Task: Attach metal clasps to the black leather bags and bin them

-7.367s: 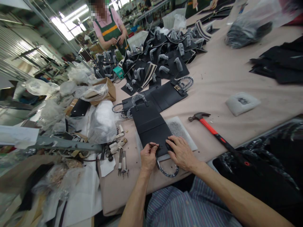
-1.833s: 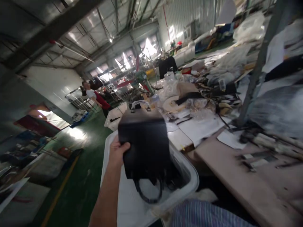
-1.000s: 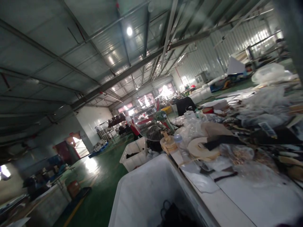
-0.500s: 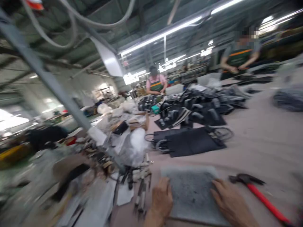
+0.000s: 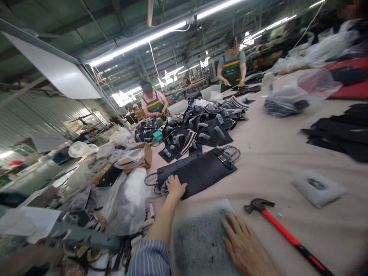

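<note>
My left hand point(image 5: 175, 187) reaches forward with its fingers spread over the near left corner of a black handbag point(image 5: 198, 170) lying flat. The bag has braided handles at both ends and gold-coloured fittings at the right one. My right hand point(image 5: 244, 243) lies open, fingers stretched, on the right side of a grey, dark-speckled slab point(image 5: 201, 237) at the table's near edge. Right of that hand rests a claw hammer point(image 5: 283, 226) with a red and black handle.
Black bag pieces point(image 5: 198, 128) are heaped beyond the handbag. A wrapped block point(image 5: 318, 188) and black sheets point(image 5: 342, 132) lie right. Plastic bags point(image 5: 132, 199) and a cardboard box point(image 5: 146, 155) crowd the left. Two people, one person point(image 5: 153, 101) and another person point(image 5: 232, 69), work across the table.
My left hand has left the slab's left side and moved forward onto the handbag. My right hand stays on the slab. The view has swung to the right.
</note>
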The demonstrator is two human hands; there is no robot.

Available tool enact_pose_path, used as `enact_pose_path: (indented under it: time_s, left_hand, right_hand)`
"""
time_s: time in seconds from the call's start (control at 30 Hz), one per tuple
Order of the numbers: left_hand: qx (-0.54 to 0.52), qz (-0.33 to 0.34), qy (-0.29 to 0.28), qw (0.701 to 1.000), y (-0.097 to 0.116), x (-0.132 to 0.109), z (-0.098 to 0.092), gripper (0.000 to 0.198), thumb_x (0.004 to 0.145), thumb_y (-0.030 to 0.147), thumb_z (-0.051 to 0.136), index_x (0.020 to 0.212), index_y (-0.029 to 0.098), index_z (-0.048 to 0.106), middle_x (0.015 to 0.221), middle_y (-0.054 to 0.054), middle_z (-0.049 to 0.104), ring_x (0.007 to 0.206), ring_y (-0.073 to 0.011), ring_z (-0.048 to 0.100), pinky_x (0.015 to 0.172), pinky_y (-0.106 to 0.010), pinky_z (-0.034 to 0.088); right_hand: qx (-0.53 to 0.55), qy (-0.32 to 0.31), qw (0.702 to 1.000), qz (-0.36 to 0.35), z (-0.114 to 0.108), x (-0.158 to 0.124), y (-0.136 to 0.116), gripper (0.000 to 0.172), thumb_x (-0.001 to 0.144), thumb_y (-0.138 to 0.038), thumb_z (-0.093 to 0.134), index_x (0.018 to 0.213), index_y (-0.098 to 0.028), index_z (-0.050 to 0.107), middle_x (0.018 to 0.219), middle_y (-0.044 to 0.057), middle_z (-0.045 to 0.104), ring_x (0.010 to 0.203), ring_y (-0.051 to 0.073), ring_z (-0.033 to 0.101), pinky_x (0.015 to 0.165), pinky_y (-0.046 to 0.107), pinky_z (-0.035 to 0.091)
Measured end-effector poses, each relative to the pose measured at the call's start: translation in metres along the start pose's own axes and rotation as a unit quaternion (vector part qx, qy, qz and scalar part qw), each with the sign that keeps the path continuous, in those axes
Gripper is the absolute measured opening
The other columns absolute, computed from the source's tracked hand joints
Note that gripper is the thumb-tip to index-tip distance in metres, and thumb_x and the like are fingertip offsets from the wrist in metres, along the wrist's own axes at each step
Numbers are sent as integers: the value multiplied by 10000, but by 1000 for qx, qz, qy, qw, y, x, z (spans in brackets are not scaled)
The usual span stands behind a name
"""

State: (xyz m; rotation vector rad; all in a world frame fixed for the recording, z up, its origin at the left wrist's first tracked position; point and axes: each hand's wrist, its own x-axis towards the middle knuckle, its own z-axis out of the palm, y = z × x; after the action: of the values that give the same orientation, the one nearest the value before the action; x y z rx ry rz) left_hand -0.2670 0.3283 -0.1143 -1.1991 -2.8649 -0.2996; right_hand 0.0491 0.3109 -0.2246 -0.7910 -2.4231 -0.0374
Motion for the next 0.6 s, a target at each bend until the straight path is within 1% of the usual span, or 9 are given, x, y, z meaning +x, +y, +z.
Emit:
enact_pose_path:
  time_s: [0.1,0.2,0.3,0.37,0.43,0.5,0.53,0.6]
  left_hand:
    - [43,-7,-22,999,1,26,9,704,891,510,629,1435,109,431,1526,-243,449,1439,-374,383,1186,-543,262]
    - [66,16,-57,996,8,53,11,834,833,575,660,1488,142,378,1573,-234,398,1468,-389,347,1194,-593,234]
    - [86,69,-112,988,20,75,5,1022,726,607,751,1535,159,315,1594,-221,377,1479,-403,338,1196,-603,240]
    - [104,91,-141,980,29,85,-3,1104,646,598,822,1528,154,328,1558,-227,424,1443,-408,399,1191,-594,260]
    - [119,90,-140,979,39,91,-12,1090,576,562,886,1461,133,418,1485,-241,492,1376,-422,476,1171,-582,297]
    - [125,81,-118,982,47,93,-22,992,539,491,927,1353,108,509,1416,-255,536,1322,-435,520,1127,-554,361]
    - [126,78,-108,983,51,92,-27,927,547,452,931,1307,100,533,1393,-256,549,1307,-433,532,1099,-524,397]
    - [121,81,-92,985,57,85,-40,777,617,395,901,1245,101,551,1351,-235,582,1280,-397,563,1039,-442,452]
  right_hand:
    - [-17,7,1000,-6,4,-1,1,489,919,-287,520,1397,-223,599,1477,125,559,1325,337,519,1026,481,438]
    - [-40,21,999,-21,7,-1,3,532,884,-274,544,1412,-223,581,1482,124,555,1324,332,519,1024,463,419]
    - [-56,33,997,-37,9,-1,7,552,859,-266,545,1408,-224,583,1464,121,573,1313,322,530,1022,442,409]
    - [-61,39,996,-48,10,-1,10,556,848,-270,547,1400,-221,589,1441,124,593,1296,321,544,1015,437,412]
    - [-66,42,995,-55,13,-1,12,552,841,-278,549,1389,-219,598,1424,126,607,1281,322,556,1004,438,421]
    - [-67,40,995,-55,16,-1,13,555,832,-278,549,1382,-226,602,1421,124,610,1271,322,563,988,440,432]
    - [-65,36,996,-54,17,-2,13,559,829,-276,550,1384,-228,600,1425,124,607,1271,323,564,982,441,435]
    - [-54,32,997,-47,19,-3,12,573,829,-271,554,1399,-228,589,1443,127,592,1286,331,552,984,446,435]
